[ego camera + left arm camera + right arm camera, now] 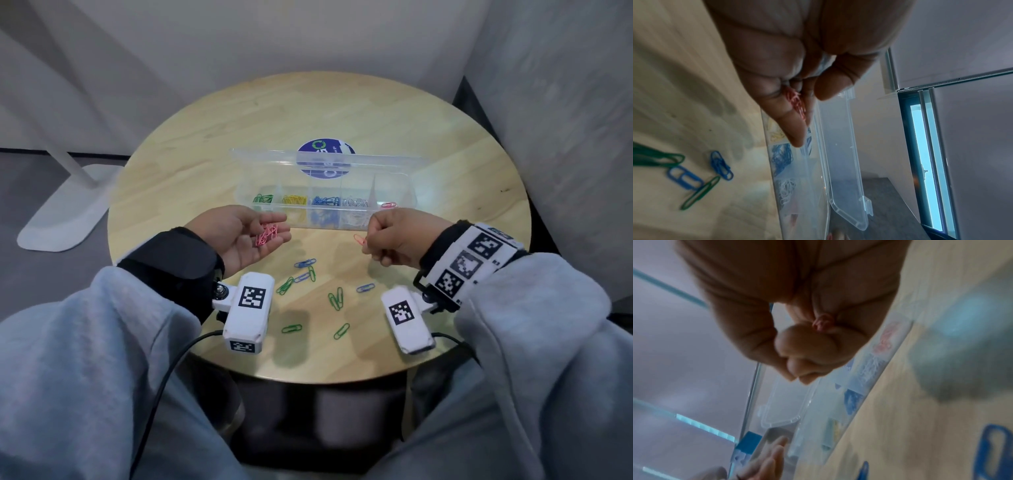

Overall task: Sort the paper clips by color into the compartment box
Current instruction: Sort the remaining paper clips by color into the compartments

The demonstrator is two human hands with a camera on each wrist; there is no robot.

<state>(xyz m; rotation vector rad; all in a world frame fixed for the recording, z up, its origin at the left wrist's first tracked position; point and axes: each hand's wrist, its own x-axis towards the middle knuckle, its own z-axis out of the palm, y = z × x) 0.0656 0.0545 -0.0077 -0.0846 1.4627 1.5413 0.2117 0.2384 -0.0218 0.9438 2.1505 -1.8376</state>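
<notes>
— Where are the pink clips?
— A small bunch of pink wire paper clips point(266, 235) lies in the upturned, flat left hand point(239, 236). The right hand point(397, 238) pinches one pink paper clip point(359, 239), just before the clear plastic compartment box point(394, 192).

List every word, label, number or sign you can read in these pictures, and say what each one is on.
Round blue sticker on the table, behind the compartment box: print too small and blurred to read.
Square black-and-white markers on the wrist cameras and wrist band: coded patterns, no words.
No readable text elsewhere.
</notes>
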